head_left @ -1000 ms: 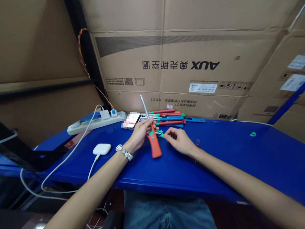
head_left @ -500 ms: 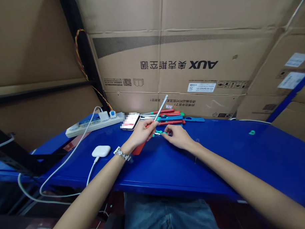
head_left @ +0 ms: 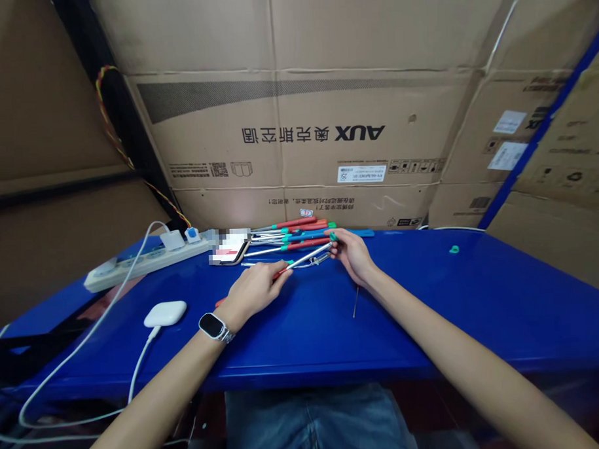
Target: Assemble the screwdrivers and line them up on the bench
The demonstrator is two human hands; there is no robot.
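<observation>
Well left of the pile of tools [head_left: 300, 232], the power strip [head_left: 134, 264] and the white case [head_left: 165, 313] lie on the blue table [head_left: 479, 310]. Nearer us than the pile and a little to its left, our left hand [head_left: 255, 291] curls over the red-handled tool [head_left: 305, 258]. The fingers are pressed around the handle, so only slivers of red show either side of the palm. The metal shaft runs low over the table, rising rightward, and ends just in front of the pile's right end. There our right hand [head_left: 353, 254] pinches the tip between thumb and fingertips, with a small teal bit [head_left: 333, 237] at them. Whether that bit sits on the shaft we cannot tell.

We judge the tool light and rigid. The plastic handle is easy to grip, while the thin, smooth shaft is likelier to slip, so the handle takes the hold and the tip only a steadying pinch. Well right of the pile lies a loose teal piece [head_left: 454, 250].

A second ago the tool stood nearly upright in the left hand, and half a second ago it leaned rightward. Now it lies almost flat, and the right hand has gone from the handle's middle out to the tip.
</observation>
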